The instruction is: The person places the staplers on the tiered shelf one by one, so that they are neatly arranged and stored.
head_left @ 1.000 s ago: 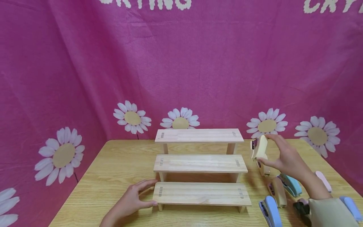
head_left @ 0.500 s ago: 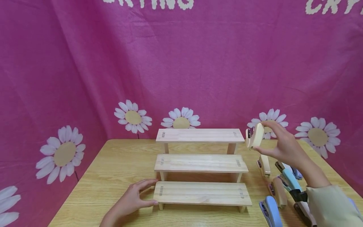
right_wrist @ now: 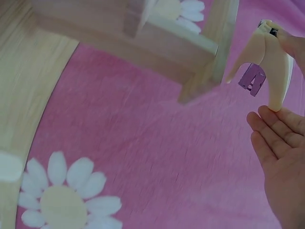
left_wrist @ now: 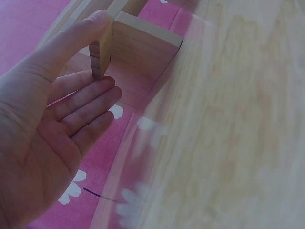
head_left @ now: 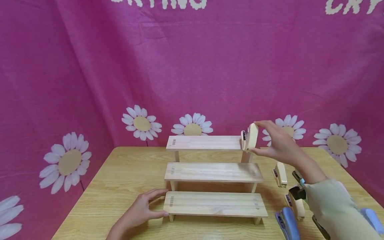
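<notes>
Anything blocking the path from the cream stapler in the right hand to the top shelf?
Nothing visible does. In the head view, the cream stapler in the right hand overlaps the right end of the top shelf.

Cream stapler (head_left: 253,136) = smooth plastic w/ metal-look insert (right_wrist: 252,79); stand (head_left: 210,172) matt wood, tbl (head_left: 126,173) smooth woodgrain, backdrop (head_left: 192,66) matt cloth.

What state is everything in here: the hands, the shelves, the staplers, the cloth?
Held cream stapler: raised near the top shelf, halves spread apart
Right hand: pinching that stapler
Left hand: gripping the left end of the bottom shelf
Wooden stand: upright, lower two shelves bare
Second cream stapler: on the table, not held
Beige stapler: likewise
Front blue stapler: likewise
Far-right blue object: partly hidden by the sleeve
Pink cloth: hanging behind the table
</notes>
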The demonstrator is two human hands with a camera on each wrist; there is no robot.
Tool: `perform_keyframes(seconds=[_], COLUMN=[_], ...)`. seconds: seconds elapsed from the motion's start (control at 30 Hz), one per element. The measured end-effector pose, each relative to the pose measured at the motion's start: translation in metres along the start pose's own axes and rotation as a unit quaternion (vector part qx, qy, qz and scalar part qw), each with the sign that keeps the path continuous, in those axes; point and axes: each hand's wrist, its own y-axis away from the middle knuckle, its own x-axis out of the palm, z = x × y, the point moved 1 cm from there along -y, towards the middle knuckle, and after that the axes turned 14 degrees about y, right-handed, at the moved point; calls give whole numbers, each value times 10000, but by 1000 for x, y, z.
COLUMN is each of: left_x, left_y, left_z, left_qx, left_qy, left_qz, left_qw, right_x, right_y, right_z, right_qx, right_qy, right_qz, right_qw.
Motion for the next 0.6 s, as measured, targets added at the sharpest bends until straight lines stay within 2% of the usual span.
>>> perform_keyframes(seconds=[0.2,0.43,0.6], left_x=[-1,0,0], left_y=[-1,-1,0], left_z=[-1,1,0], left_qx=[-9,-25,-16], left_qy=[66,19,-33], left_qz=[9,-15,-22], left_qw=[10000,10000,10000], right_x=[9,20,29], right_y=[-19,-36,-50], right_z=[16,32,44], right_qx=[-130,6,-26], right_qy=[-146,-516,-533], right_qz=[155,724,820], right_qw=[9997,9960,9952])
